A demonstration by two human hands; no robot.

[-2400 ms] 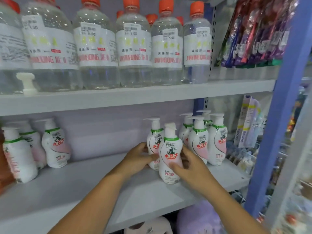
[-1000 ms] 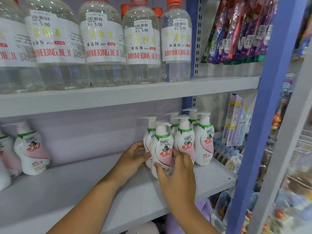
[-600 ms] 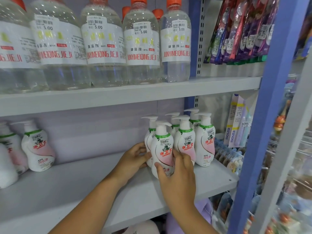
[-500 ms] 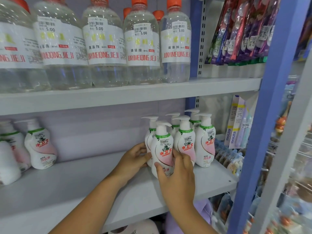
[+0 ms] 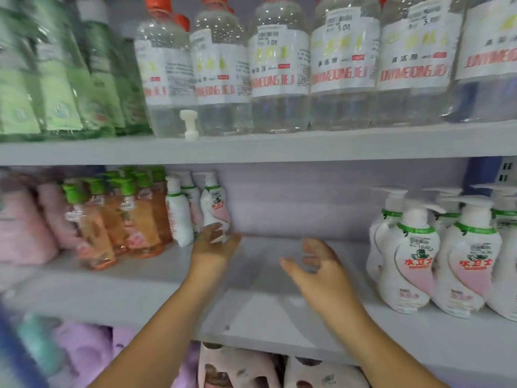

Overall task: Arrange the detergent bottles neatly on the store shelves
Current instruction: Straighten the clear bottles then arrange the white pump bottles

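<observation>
Both hands are empty as I watch from the remote feed: the left hand [image 5: 215, 245] is spread, fingers straight, reaching toward a small cluster of white pump bottles [image 5: 214, 205] at the back of the middle shelf [image 5: 251, 309], its fingertips at or just short of the nearest one; blur keeps me from telling contact. The right hand [image 5: 316, 264] hovers loosely open over the bare stretch of shelf, holding nothing. Half a second ago both hands were cupped round a bottle at the front of the right-hand group [image 5: 436, 247]; they have since let go, and the view has swung left, so that group now stands upright and close-packed at the right edge of the frame, well apart from the hands. I judge that batch settled, with the left cluster next to be gathered and carried across the gap to join it. Beside the left cluster stand orange bottles with green caps [image 5: 123, 217]. On the upper shelf a row of clear, orange-capped bottles [image 5: 279, 68] lines up, with a loose white pump head [image 5: 189, 126] standing in front of them.
</observation>
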